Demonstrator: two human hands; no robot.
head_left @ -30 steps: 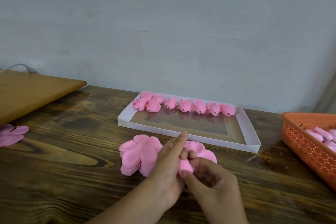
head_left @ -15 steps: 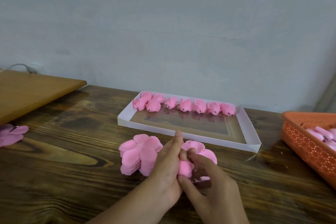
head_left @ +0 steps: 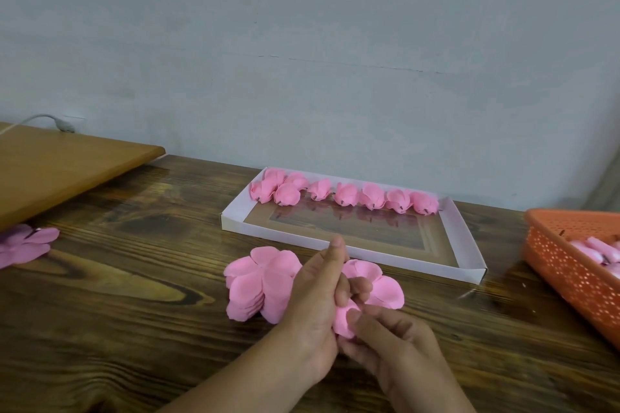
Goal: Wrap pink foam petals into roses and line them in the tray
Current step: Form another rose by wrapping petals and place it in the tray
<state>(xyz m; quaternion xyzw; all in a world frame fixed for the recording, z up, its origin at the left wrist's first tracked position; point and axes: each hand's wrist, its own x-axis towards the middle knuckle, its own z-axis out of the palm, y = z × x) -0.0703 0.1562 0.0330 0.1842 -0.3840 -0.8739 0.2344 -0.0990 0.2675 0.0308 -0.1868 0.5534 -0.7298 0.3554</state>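
Note:
My left hand [head_left: 313,298] and my right hand [head_left: 385,332] meet over a pink foam petal piece [head_left: 382,285] on the wooden table, both pinching its folded lower petal. A stack of flat pink petal pieces [head_left: 258,282] lies just left of my left hand. Behind the hands stands a shallow white tray [head_left: 464,245]. Several wrapped pink roses [head_left: 345,194] sit in a row along its far wall.
An orange perforated basket [head_left: 570,271] with pink pieces stands at the right edge. More pink petals [head_left: 23,243] lie at the far left under a raised light wooden board [head_left: 67,168]. A grey wall closes the back of the table.
My right hand's fingers have shifted slightly on the folded petal, pressing it against my left hand. The tray and the stack have not moved.

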